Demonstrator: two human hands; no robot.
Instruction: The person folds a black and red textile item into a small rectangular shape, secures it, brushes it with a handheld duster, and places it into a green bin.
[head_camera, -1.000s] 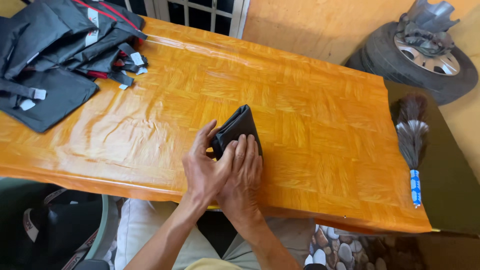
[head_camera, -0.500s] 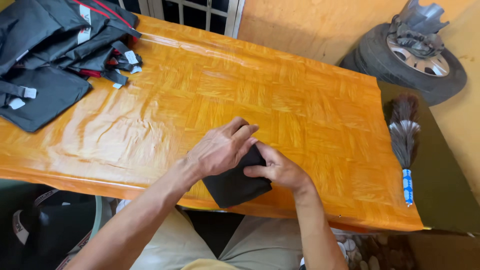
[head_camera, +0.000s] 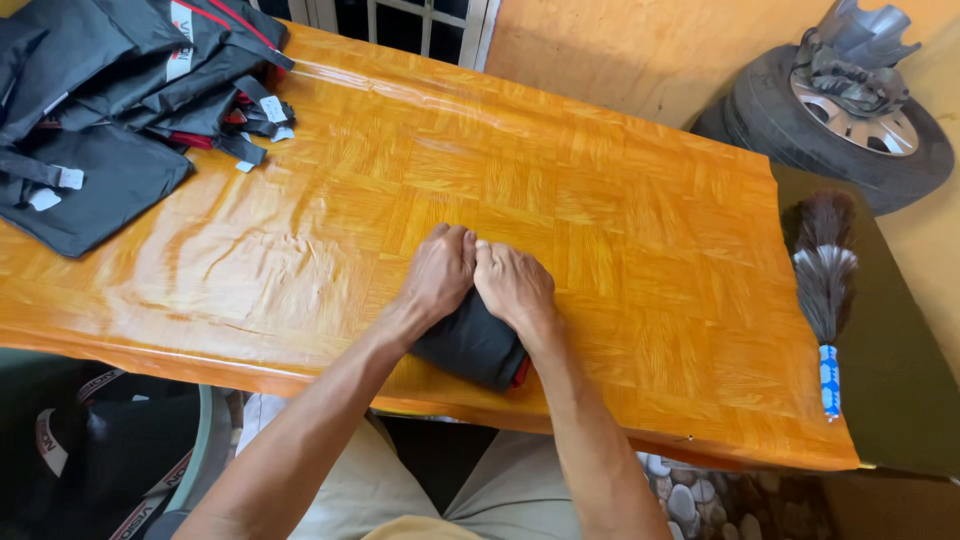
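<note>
Glossy orange parquet-pattern wooden table (head_camera: 620, 200), wavy near edge. Folded black cloth bundle (head_camera: 470, 345) flat on top near front edge, under both hands, red edge showing at its lower right corner. Pile of black bags (head_camera: 110, 110) with straps and white tags far left of grip, at table's back-left corner, well apart.

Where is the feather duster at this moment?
In the head view, the feather duster lies at the far right, beside the table edge, below the tyre.

Glossy orange wooden table (head_camera: 620, 200), ochre wall (head_camera: 620, 50), barred window (head_camera: 400, 20).
</note>
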